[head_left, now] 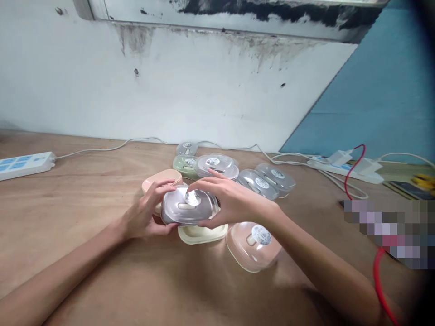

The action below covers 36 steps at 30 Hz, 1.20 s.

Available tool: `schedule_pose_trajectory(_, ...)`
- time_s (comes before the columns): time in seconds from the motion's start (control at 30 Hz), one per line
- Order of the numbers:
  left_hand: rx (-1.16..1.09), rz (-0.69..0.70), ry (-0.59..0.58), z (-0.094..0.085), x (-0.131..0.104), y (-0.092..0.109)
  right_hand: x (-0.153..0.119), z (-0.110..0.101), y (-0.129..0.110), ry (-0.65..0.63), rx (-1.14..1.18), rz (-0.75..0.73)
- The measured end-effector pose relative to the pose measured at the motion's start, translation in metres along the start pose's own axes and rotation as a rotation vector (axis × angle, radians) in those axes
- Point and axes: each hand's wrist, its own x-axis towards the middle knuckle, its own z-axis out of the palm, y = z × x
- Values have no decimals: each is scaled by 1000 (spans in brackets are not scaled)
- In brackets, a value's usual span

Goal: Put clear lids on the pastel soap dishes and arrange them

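Between my hands is a rounded oval soap box [173, 213] with a clear lid and a shiny round sticker. My left hand [149, 208] is closed on its left end, thumb at the near edge. My right hand [227, 199] grips the right side, with fingers over the top and thumb below. Under and just in front of it lies a cream oval tray [203, 235]. A peach oval base [163, 177] sits behind my left hand. Near my right wrist, a pink soap box [249, 253] with a clear lid rests on the wooden table.
Farther back stand a green soap box [183, 168], a grey one [186, 148] and several more clear-lidded ones [217, 165]. White power strips lie left [27, 165] and right [367, 174], joined by cables. A red cord [379, 276] runs down the right side, near a blurred-out patch.
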Motion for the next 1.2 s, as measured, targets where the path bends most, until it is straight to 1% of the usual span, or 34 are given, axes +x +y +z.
schedule_pose_trajectory(0.07, -24, -1, 11, 0, 0, -1, -2, -5, 5, 26, -14, 38)
schedule_pose_trajectory(0.13, 11, 7, -11, -1, 0, -2, -5, -13, 11, 100, -46, 99)
schedule_pose_trajectory(0.23, 152, 17, -120, -2, 0, 0, -8, -19, 21, 245, -108, 156)
schedule_pose_trajectory(0.3, 216, 4, -188, -1, 1, 4, -8, -17, 27, 296, -147, 159)
schedule_pose_trajectory(0.4, 241, -23, -212, 4, 2, 7, -5, -7, 35, 289, -223, 152)
schedule_pose_trajectory(0.5, 264, -29, -183, 11, 2, 7, -2, 2, 42, 276, -336, 134)
schedule_pose_trajectory(0.6, 270, -13, -165, 12, 1, 6, -1, 6, 49, 283, -432, 157)
schedule_pose_trajectory(0.7, 260, 17, -113, 8, 1, 5, -2, 4, 51, 320, -477, 203)
schedule_pose_trajectory(0.77, 277, 17, -69, 5, 2, 4, -2, 0, 51, 370, -480, 225)
schedule_pose_trajectory(0.87, 321, -43, 9, -1, 2, 4, -5, -8, 50, 472, -463, 254)
schedule_pose_trajectory(0.93, 339, -124, 109, -5, 3, 2, -7, -14, 49, 540, -447, 279)
schedule_pose_trajectory(1.0, 360, -244, 237, -8, 4, -2, -9, -20, 49, 589, -428, 299)
schedule_pose_trajectory(1.07, 384, -378, 360, -11, 4, -10, -11, -25, 48, 598, -399, 321)
schedule_pose_trajectory(1.1, 388, -437, 400, -12, 3, -15, -11, -28, 48, 593, -386, 337)
schedule_pose_trajectory(1.13, 389, -488, 424, -13, 2, -21, -12, -30, 48, 583, -376, 358)
schedule_pose_trajectory(1.2, 378, -573, 407, -14, -2, -34, -13, -35, 47, 536, -360, 417)
